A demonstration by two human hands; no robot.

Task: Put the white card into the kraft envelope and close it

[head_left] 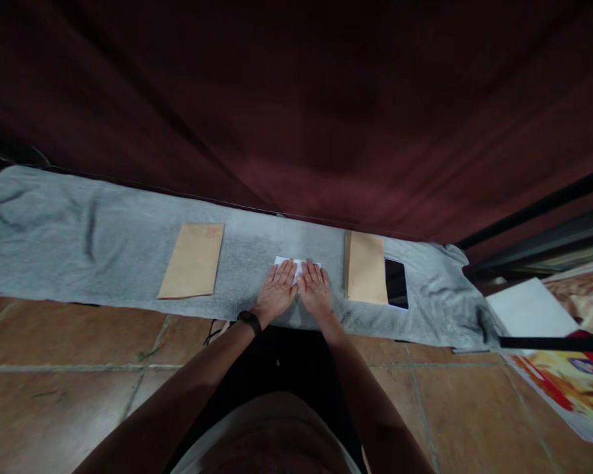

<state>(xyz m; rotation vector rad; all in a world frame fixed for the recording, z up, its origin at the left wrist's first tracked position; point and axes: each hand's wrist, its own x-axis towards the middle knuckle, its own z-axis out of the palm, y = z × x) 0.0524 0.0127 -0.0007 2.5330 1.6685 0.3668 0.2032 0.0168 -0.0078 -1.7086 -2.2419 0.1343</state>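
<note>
A small white sheet of paper [300,264] lies on the grey cloth in front of me, mostly covered by my hands. My left hand [277,288] rests flat on its left part, fingers stretched out. Flat on the right part is my right hand [315,287], its fingers also extended and the thumbs close together. Off to the left lies a brown envelope [192,261] with a faint red mark near its top. On the right sits what looks like a stack of brown envelopes [366,268].
A dark-screened phone [396,284] touches the right envelopes. The grey cloth [123,230] covers a long narrow surface, with a dark red curtain-like sheet [296,118] behind it. At right are a white flat piece [532,308] and a colourful printed box [573,388] above the tiled floor [454,408].
</note>
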